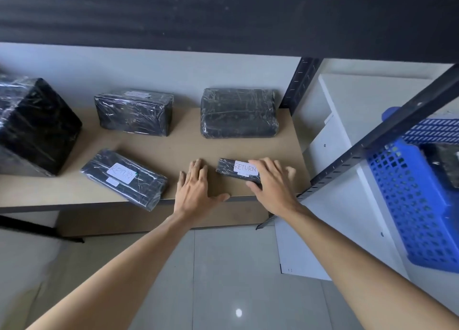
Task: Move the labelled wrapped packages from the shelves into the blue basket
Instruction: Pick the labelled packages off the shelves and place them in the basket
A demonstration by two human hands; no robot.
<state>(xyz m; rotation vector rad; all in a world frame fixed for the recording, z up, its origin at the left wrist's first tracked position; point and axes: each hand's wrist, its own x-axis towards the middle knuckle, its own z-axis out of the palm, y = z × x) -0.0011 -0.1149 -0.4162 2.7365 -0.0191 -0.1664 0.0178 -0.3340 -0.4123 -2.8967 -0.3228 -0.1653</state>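
Observation:
A small black wrapped package point(232, 171) with a white "RETURN" label lies near the front edge of the tan shelf point(183, 145). My right hand point(272, 180) rests over its right end, fingers spread and thumb at its front edge; a closed grip is not visible. Just left of that package, my left hand point(196, 188) lies flat and empty on the shelf. A longer package labelled "RETURN" point(124, 178) sits at the front left. The blue basket point(417, 200) stands to the right, beyond the shelf post, with a dark package point(444, 165) inside.
At the back of the shelf sit a labelled wrapped package point(134, 112) and an unlabelled flat one point(238, 112). A large black wrapped box point(32, 125) fills the left end. A dark metal upright point(387, 133) and the upper shelf beam point(223, 14) frame the opening.

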